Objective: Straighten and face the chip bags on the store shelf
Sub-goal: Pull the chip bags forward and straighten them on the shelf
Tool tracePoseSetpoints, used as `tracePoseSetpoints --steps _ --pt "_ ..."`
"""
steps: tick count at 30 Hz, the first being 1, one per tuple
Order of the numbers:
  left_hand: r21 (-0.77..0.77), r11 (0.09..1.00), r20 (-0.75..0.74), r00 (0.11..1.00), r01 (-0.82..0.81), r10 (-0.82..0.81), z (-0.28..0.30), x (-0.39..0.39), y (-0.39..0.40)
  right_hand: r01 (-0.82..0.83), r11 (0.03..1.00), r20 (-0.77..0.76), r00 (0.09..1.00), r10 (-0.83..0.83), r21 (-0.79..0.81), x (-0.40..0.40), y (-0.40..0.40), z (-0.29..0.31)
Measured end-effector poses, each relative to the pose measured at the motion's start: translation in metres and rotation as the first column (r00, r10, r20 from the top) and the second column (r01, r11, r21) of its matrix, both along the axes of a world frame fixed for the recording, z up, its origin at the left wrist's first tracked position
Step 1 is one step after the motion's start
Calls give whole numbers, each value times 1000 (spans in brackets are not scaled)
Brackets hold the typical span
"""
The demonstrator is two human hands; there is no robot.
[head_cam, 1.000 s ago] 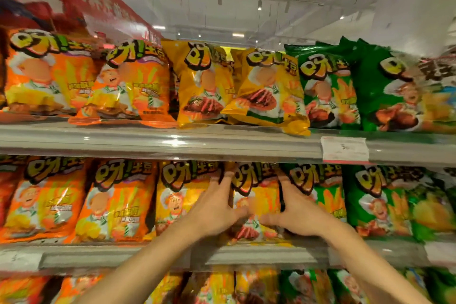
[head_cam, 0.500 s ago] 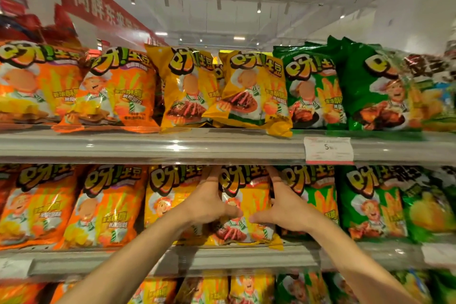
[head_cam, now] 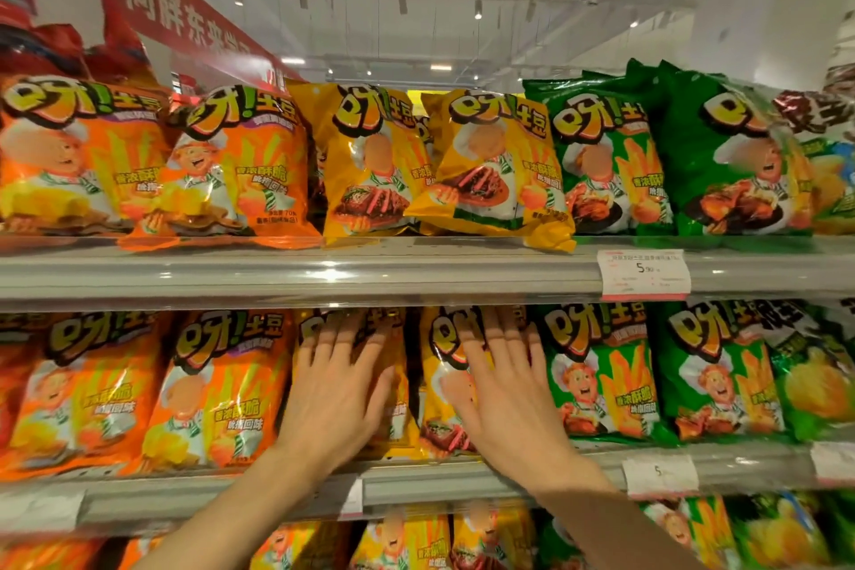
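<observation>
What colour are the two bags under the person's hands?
Yellow bags, seen in the head view.

Orange bags [head_cam: 217, 389], yellow bags [head_cam: 490, 167] & green bags [head_cam: 597, 375]; red banner [head_cam: 176, 9].

Both hands [head_cam: 333, 403] [head_cam: 504, 403] lie side by side on middle-shelf [head_cam: 439, 484] bags [head_cam: 402, 407].

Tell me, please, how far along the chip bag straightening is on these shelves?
Partly done. On the middle shelf, the orange bags and green bags already stand facing front. In hand: the left hand and right hand press flat on the two yellow bags there. Left: on the top shelf, one yellow bag leans crooked over its neighbour.
</observation>
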State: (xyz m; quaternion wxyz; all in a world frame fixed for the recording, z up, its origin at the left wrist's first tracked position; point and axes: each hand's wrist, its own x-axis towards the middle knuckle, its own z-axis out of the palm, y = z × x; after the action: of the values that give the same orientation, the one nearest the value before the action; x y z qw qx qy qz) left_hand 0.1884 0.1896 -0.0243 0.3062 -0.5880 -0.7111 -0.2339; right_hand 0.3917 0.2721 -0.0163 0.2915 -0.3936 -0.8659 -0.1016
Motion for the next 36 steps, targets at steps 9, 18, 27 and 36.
tracePoseSetpoints --steps 9,18,27,36 --pt "-147 986 35 996 -74 80 -19 -17 10 122 993 87 989 -122 8 -34 0 -13" --pt "-101 995 58 998 -16 22 -18 -21 7 51 999 41 998 -51 -1 -28 0 -13" --pt "149 950 162 941 273 -296 -1 73 9 -127 990 -225 968 112 -53 69 19 -1" --pt "-28 942 493 825 334 -278 15 199 70 -55 969 -237 972 -4 -243 187 88 26"
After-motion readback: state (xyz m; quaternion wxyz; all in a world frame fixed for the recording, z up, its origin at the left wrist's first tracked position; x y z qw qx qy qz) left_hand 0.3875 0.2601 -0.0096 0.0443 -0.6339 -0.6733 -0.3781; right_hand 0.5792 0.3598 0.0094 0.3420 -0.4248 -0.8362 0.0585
